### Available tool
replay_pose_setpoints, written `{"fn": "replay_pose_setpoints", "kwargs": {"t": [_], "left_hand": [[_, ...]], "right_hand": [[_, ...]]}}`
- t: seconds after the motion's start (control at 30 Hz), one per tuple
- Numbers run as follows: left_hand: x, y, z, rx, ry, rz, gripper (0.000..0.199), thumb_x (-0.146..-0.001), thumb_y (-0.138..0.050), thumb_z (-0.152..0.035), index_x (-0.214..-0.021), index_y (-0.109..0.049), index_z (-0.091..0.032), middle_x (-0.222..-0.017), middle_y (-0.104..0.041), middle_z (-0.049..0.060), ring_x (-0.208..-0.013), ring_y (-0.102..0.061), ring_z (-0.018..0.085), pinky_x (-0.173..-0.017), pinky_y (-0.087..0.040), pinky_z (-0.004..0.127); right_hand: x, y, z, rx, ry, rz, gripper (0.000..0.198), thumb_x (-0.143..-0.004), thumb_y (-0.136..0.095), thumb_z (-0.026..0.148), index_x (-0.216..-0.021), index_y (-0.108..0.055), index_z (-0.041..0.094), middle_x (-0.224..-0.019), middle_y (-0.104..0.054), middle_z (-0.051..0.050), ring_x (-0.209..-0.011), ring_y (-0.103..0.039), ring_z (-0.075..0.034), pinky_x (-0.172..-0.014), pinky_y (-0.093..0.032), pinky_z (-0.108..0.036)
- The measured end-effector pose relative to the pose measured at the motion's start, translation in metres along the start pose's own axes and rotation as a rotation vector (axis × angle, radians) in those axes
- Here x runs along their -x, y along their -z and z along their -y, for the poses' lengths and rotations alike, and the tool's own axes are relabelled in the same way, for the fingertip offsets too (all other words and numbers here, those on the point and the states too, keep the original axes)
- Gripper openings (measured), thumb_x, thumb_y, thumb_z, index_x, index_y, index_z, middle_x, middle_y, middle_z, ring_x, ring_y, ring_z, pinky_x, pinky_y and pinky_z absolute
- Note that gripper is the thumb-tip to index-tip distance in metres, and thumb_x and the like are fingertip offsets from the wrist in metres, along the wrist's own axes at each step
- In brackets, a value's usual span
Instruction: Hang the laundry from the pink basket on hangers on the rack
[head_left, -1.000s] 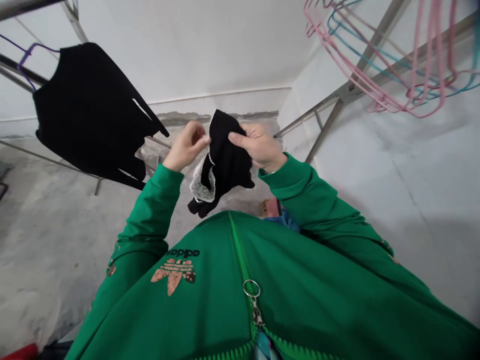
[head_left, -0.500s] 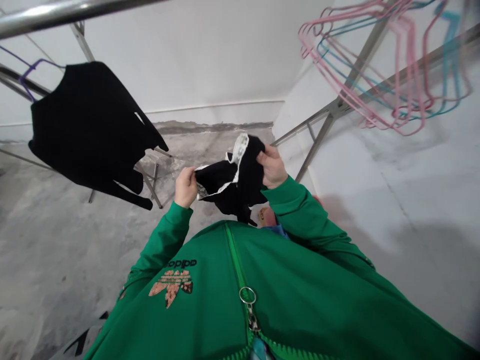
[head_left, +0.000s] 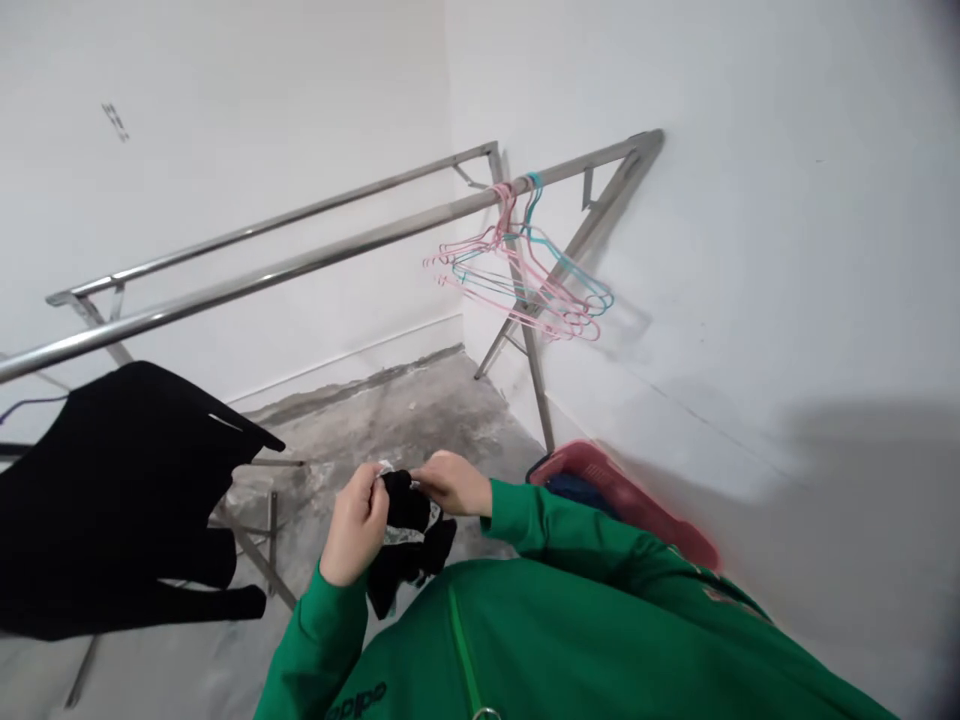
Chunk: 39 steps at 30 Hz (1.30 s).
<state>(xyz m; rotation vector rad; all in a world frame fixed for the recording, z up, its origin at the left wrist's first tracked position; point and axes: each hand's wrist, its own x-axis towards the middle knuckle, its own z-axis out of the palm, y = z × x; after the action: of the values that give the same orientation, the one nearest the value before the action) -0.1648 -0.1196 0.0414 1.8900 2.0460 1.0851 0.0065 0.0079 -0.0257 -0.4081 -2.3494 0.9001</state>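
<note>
A small black garment with white lace trim (head_left: 405, 503) is stretched between my hands in front of my body, its lower part hanging down in folds. My left hand (head_left: 354, 525) is closed on its upper left edge, thumb on top. Gripping the opposite edge, my right hand (head_left: 456, 484) has its fingers pinched together. The garment's exact kind is hard to make out in this bunched state. To the left, a black long-sleeved top (head_left: 112, 500) hangs from a purple hanger (head_left: 30, 402).
A metal drying rack (head_left: 300, 264) crosses ahead of me, its splayed legs on the concrete floor. Several pink and teal hangers (head_left: 534, 190) hang near its right end. Against the right wall stands a pink basket (head_left: 652, 510) with dark blue cloth inside.
My view has tilted up and turned right, bringing the rack's bars and the pink basket into sight. My hands have come closer together, and the garment is more bunched.
</note>
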Motion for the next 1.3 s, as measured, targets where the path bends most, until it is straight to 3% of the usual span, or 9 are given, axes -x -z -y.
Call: {"fn": "replay_pose_setpoints", "kwargs": {"t": [0.2,0.3,0.4,0.53,0.7,0.93,1.07,1.23,1.3], "left_hand": [[0.007,0.011,0.028,-0.226,-0.175,-0.098,0.024,-0.092,-0.039,-0.029,-0.097,-0.062,-0.022,-0.093,-0.073,0.009,-0.087,-0.072,0.025,-0.072,-0.059,0.034],[0.013,0.013,0.038,-0.336,-0.248,-0.160,0.026,-0.094,-0.038,-0.027,-0.101,-0.062,-0.022,-0.095,-0.072,0.011,-0.087,-0.072,0.026,-0.073,-0.059,0.036],[0.020,0.020,0.041,-0.420,-0.259,-0.206,0.025,-0.094,-0.038,-0.026,-0.102,-0.062,-0.022,-0.095,-0.072,0.011,-0.087,-0.072,0.027,-0.072,-0.059,0.037],[0.028,0.029,0.039,-0.472,-0.248,-0.229,0.025,-0.094,-0.039,-0.026,-0.102,-0.062,-0.021,-0.094,-0.072,0.012,-0.084,-0.072,0.028,-0.067,-0.060,0.037],[0.031,0.030,0.034,-0.423,-0.214,-0.228,0.025,-0.093,-0.040,-0.026,-0.100,-0.063,-0.023,-0.092,-0.072,0.009,-0.082,-0.072,0.027,-0.065,-0.060,0.036],[0.032,0.022,0.037,-0.338,-0.189,-0.245,0.025,-0.091,-0.042,-0.028,-0.099,-0.065,-0.023,-0.095,-0.073,0.010,-0.088,-0.072,0.027,-0.074,-0.061,0.038],[0.026,0.022,0.033,-0.310,-0.143,-0.211,0.025,-0.091,-0.040,-0.030,-0.097,-0.065,-0.026,-0.092,-0.072,0.008,-0.087,-0.072,0.029,-0.076,-0.061,0.043],[0.009,0.029,0.019,-0.290,-0.077,-0.184,0.028,-0.090,-0.038,-0.028,-0.092,-0.065,-0.022,-0.085,-0.070,0.008,-0.084,-0.070,0.027,-0.076,-0.057,0.041],[0.000,0.029,0.015,-0.277,-0.143,-0.159,0.028,-0.089,-0.039,-0.027,-0.094,-0.065,-0.018,-0.089,-0.070,0.011,-0.089,-0.068,0.027,-0.080,-0.056,0.039]], "right_hand": [[-0.012,0.033,-0.021,0.241,-0.092,-0.202,0.026,-0.088,-0.042,0.027,-0.096,-0.067,0.028,-0.092,-0.072,-0.003,-0.083,-0.068,-0.021,-0.078,-0.056,-0.034],[-0.035,0.088,-0.032,0.367,-0.160,-0.348,0.024,-0.088,-0.048,0.035,-0.106,-0.061,0.025,-0.108,-0.068,-0.011,-0.098,-0.063,-0.029,-0.088,-0.052,-0.045],[-0.055,0.162,-0.056,0.473,-0.269,-0.584,0.030,-0.084,-0.055,0.028,-0.111,-0.054,0.014,-0.127,-0.054,-0.023,-0.123,-0.045,-0.040,-0.106,-0.033,-0.060],[-0.064,0.233,-0.101,0.606,-0.290,-0.817,0.022,-0.073,-0.069,0.019,-0.079,-0.047,0.019,-0.095,-0.061,-0.015,-0.105,-0.047,-0.030,-0.097,-0.037,-0.052],[-0.067,0.247,-0.138,0.478,-0.186,-0.865,0.042,-0.081,-0.060,0.005,-0.060,-0.030,0.024,-0.053,-0.035,0.003,-0.069,-0.038,-0.014,-0.073,-0.035,-0.029],[-0.080,0.261,-0.144,0.293,-0.091,-0.969,0.043,-0.085,-0.062,0.003,-0.057,-0.036,0.023,-0.045,-0.018,0.009,-0.052,-0.016,-0.012,-0.055,-0.020,-0.026],[-0.055,0.235,-0.137,0.171,-0.039,-1.001,0.035,-0.081,-0.066,0.007,-0.060,-0.043,0.023,-0.047,-0.029,0.009,-0.052,-0.020,-0.012,-0.052,-0.019,-0.027],[0.010,0.111,-0.110,-0.096,-0.076,-0.741,0.019,-0.092,-0.053,0.037,-0.078,-0.051,0.024,-0.056,-0.048,0.005,-0.048,-0.038,-0.010,-0.045,-0.027,-0.024],[0.025,0.062,-0.083,-0.368,-0.168,-0.553,0.025,-0.093,-0.049,0.049,-0.085,-0.048,0.024,-0.061,-0.050,0.005,-0.042,-0.031,-0.008,-0.039,-0.024,-0.023]]}}
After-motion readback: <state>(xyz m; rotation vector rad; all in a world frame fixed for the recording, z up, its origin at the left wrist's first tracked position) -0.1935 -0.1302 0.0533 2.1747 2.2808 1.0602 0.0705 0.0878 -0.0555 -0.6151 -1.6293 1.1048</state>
